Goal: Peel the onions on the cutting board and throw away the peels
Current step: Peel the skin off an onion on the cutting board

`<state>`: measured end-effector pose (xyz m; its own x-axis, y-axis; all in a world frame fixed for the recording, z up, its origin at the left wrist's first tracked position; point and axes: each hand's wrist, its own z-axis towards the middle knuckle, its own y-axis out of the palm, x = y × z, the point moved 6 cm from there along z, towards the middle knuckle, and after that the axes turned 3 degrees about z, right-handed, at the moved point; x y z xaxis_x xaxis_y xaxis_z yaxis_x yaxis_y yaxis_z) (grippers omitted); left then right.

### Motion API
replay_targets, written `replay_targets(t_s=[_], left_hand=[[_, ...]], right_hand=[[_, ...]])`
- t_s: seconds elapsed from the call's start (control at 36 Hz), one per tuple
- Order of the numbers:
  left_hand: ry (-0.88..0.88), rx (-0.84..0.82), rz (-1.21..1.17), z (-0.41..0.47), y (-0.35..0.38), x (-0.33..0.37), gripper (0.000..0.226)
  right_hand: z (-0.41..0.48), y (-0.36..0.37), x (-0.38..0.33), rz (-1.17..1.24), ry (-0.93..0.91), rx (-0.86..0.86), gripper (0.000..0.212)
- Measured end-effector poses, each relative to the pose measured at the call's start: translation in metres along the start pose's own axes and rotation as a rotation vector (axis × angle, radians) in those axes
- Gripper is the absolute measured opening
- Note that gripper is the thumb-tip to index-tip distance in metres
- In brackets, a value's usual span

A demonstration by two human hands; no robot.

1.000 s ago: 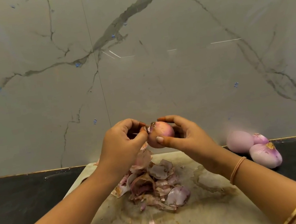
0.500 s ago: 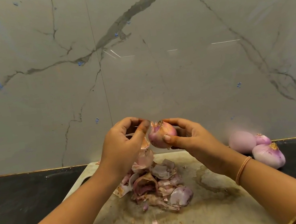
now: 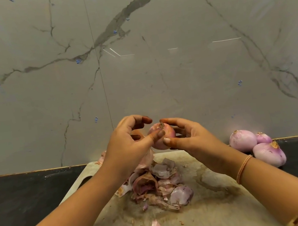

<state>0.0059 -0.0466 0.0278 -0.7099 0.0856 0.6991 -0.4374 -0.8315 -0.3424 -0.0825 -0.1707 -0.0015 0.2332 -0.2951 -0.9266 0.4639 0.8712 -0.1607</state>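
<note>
Right hand [image 3: 189, 138] cradles the small round pink onion [image 3: 169, 131] above the stained pale cutting board [image 3: 223, 207]; left hand [image 3: 127, 144] rests its thumb on it, fingers loosely curled, holding nothing. Peeling's mid-way, I'd say: next, catch a loose skin edge.

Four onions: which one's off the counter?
The pink round onion held by the right hand; the other three peeled onions lie on the black counter.
</note>
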Motion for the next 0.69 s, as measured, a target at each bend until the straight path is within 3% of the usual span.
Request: replay_targets(t_s=[0.11, 0.28, 0.47, 0.64, 0.69], left_hand=[[0.059, 0.013, 0.046, 0.001, 0.000, 0.002, 0.016], [-0.050, 0.090, -0.035, 0.004, -0.008, -0.009, 0.011], [-0.075, 0.204, 0.145, 0.007, -0.022, -0.018, 0.014], [-0.036, 0.054, 0.066, 0.003, -0.012, -0.010, 0.036], [-0.014, -0.015, -0.002, 0.000, -0.005, -0.003, 0.031]], right_hand=[[0.000, 0.000, 0.000, 0.017, 0.005, -0.001, 0.049], [0.000, -0.001, -0.001, 0.079, 0.008, -0.011, 0.045], [-0.002, 0.001, -0.003, 0.148, 0.012, -0.061, 0.051], [-0.001, -0.001, -0.003, 0.197, 0.015, -0.046, 0.052], [-0.001, -0.002, -0.004, 0.220, 0.006, -0.047, 0.047]])
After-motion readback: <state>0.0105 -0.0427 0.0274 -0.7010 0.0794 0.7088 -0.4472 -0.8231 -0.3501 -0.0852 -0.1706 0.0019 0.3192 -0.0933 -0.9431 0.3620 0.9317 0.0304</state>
